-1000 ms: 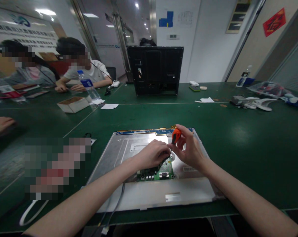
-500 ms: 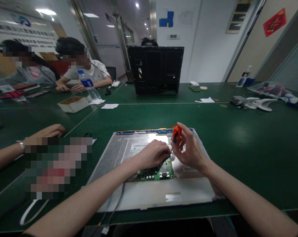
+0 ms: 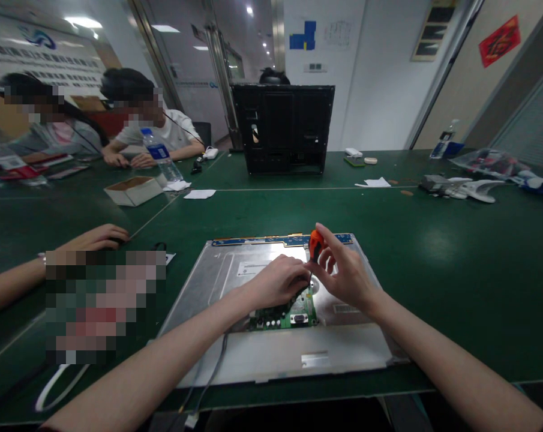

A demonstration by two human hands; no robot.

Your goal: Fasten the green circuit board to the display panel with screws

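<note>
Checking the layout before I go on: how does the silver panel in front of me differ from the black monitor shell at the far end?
The silver panel lies flat and near; the black monitor shell stands upright and far. The panel carries a green circuit board; the shell shows none. Both rest on the green table.

Green table (image 3: 455, 252): metal panel (image 3: 235, 270), black monitor shell (image 3: 283, 129), cardboard box (image 3: 134, 189), water bottle (image 3: 162, 156), paper scraps (image 3: 200, 194).

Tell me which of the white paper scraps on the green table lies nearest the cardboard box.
The flat white paper sheet just right of the open cardboard box; the folded white scrap lies far across the green table, at right.
</note>
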